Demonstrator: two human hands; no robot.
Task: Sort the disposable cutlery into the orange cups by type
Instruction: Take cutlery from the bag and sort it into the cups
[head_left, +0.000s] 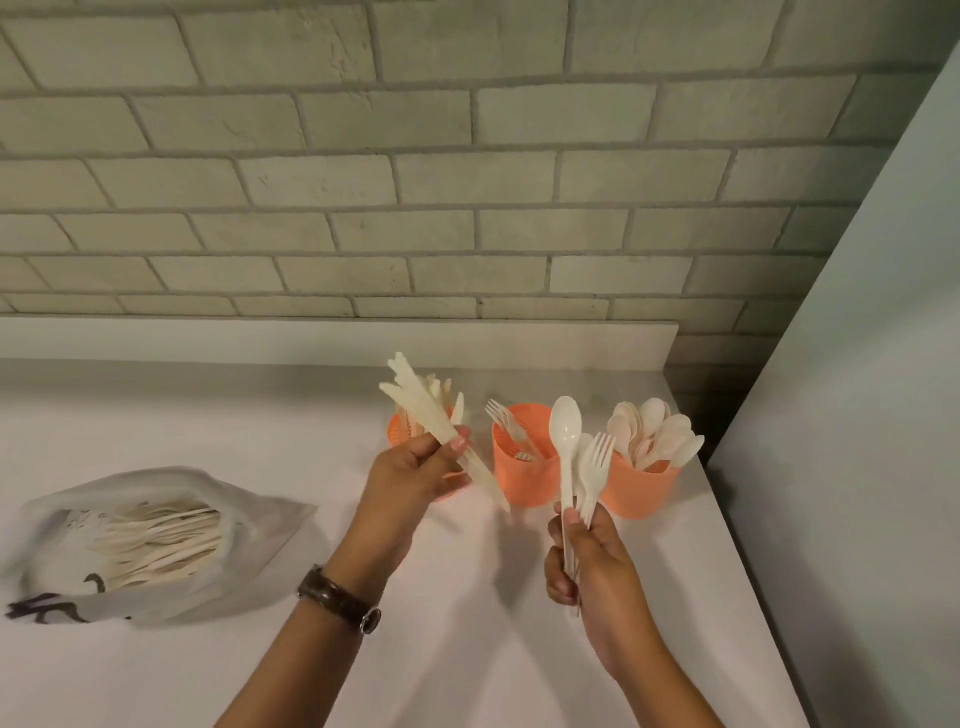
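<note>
Three orange cups stand in a row at the back right of the counter. The left cup (398, 432) holds knives and is partly hidden behind my left hand (415, 475). That hand grips a small bunch of white knives (423, 410), blades pointing up and away. Forks lean in the middle cup (522, 475). The right cup (641, 491) is full of spoons (657, 431). My right hand (589, 558) holds a white spoon (565, 441) and a white fork (595, 467) upright by their handles, in front of the middle and right cups.
A clear plastic bag (156, 545) with several loose white utensils lies open on the white counter (467, 649) at the left. A brick wall rises behind the counter's raised back edge. A grey panel (857, 467) closes off the right side.
</note>
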